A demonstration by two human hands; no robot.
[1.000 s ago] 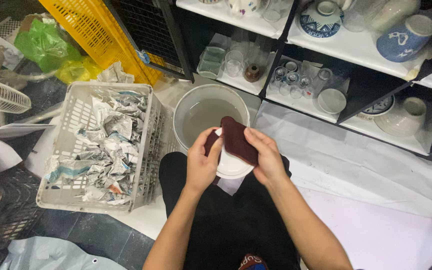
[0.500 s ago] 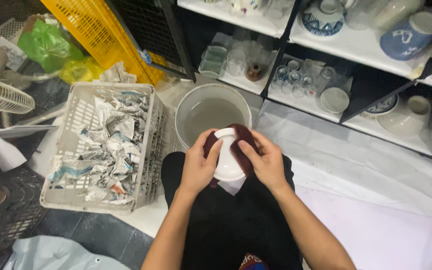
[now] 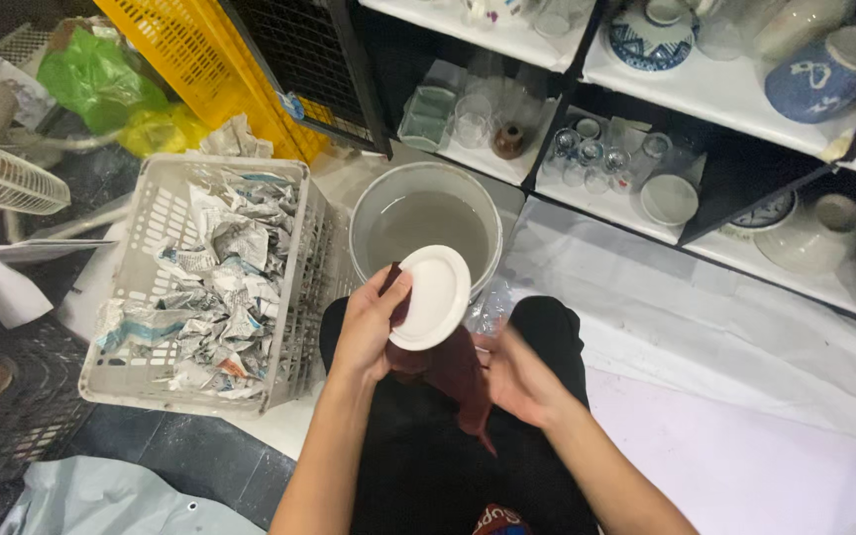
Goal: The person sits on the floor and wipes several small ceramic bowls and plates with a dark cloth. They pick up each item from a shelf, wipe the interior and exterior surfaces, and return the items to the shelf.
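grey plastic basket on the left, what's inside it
The grey plastic basket holds crumpled newspaper, filling most of it. Anything wrapped in or lying under the paper is covered and cannot be seen.

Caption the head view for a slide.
Left hand holds a white plate and dark red cloth over a water bucket.

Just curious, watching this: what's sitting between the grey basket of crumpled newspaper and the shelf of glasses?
In the head view, a round bucket of cloudy water stands between the basket and the shelf. The left hand holds a white plate over its near rim.
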